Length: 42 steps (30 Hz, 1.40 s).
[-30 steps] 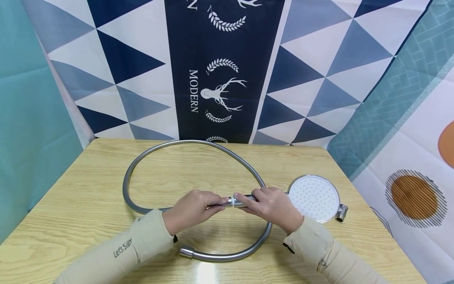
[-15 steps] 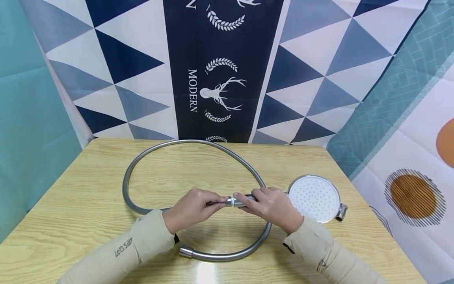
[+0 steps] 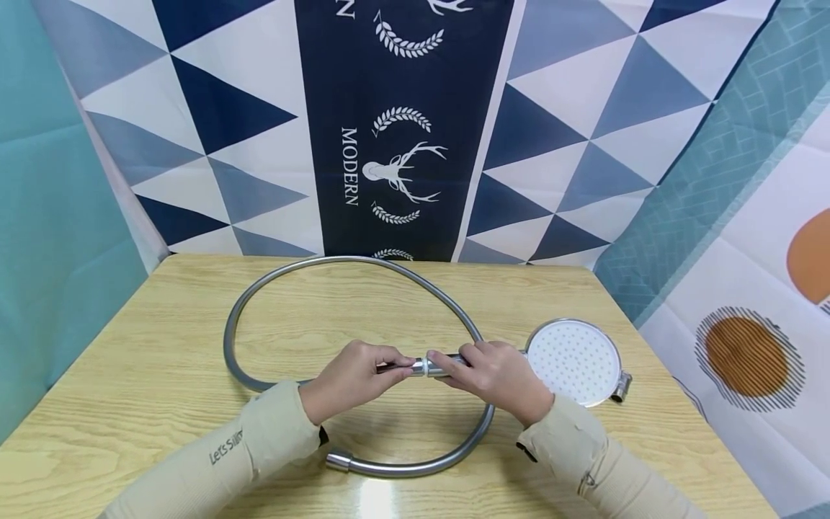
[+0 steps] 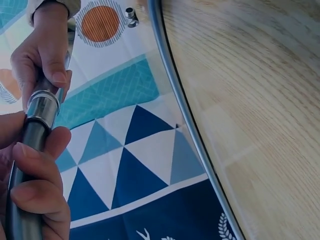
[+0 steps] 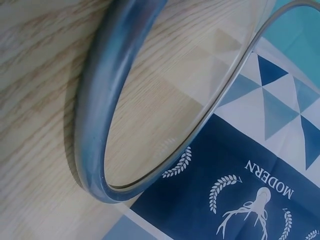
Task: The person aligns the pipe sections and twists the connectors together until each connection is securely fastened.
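Note:
A grey shower hose (image 3: pixel 350 258) lies in a wide loop on the wooden table. Near the loop's middle, my left hand (image 3: pixel 353 378) pinches one end of it between thumb and fingers. That end meets the handle of a round shower head (image 3: pixel 573 362), whose handle my right hand (image 3: pixel 499 378) grips. A shiny metal nut (image 4: pixel 43 109) shows at the joint in the left wrist view, between the two hands. The right wrist view has only the hose (image 5: pixel 92 135) in a close bend, with both hands out of sight. The hose's other end (image 3: pixel 339 459) lies loose in front.
A small metal fitting (image 3: pixel 621 387) lies just right of the shower head. The wooden table (image 3: pixel 162 317) ends at a patterned cloth (image 3: pixel 402 173) behind, with more cloth hanging at both sides.
Both hands stay at the joint with the same hold, the left fingers shifting only slightly. The scene has slid a little to the left in the head view.

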{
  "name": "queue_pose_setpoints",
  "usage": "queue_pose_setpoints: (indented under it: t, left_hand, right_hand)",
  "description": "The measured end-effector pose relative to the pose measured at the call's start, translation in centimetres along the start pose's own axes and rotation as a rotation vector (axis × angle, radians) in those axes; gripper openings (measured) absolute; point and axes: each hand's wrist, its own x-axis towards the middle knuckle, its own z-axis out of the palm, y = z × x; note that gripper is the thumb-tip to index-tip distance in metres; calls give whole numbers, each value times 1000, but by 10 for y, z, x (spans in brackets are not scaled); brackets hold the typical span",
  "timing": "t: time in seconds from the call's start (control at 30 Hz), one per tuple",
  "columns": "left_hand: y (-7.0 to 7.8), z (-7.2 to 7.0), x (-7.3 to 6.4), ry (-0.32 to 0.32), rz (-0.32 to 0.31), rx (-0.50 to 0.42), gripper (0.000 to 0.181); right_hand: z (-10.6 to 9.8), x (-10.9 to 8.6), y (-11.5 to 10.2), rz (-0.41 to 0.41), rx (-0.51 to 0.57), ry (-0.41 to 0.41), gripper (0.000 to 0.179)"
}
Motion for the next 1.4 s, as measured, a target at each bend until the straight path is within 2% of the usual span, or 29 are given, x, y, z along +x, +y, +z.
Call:
queue_pose_setpoints:
  t: [0.2,0.47,0.53,0.6,0.7,0.83,0.93,1.17,1.4]
  left_hand:
    - [2,1,1,10,-102,-93,10]
    - [-1,1,3,-2,-100,-127,15]
    - [-1,0,4,-7,-114,-107,17]
    - [-1,1,5,-29,-146,-97,20]
    - [-2,2,8,-113,-228,-119,21]
    - [-5,2,11,-210,-326,-195,20]
    - [-7,2,12,-209,-355,-248,20]
    - [-6,1,13,-229,-444,-450,25]
    - [-5,7,12,-196,-484,-443,20]
  right_hand:
    - [1,0,1,-7,-8,13,32]
    - [1,-1,3,-6,0,34,33]
    - [1,-2,3,-5,-1,27,34]
    - [1,-3,3,0,-3,13,34]
    - [2,-3,3,1,-13,-2,33]
    - [4,-5,3,-7,-27,-11,32]
    - [4,-4,3,-13,-27,-11,32]
    - [1,-7,1,-3,5,-16,32]
    - [1,-12,-4,6,5,-46,34]
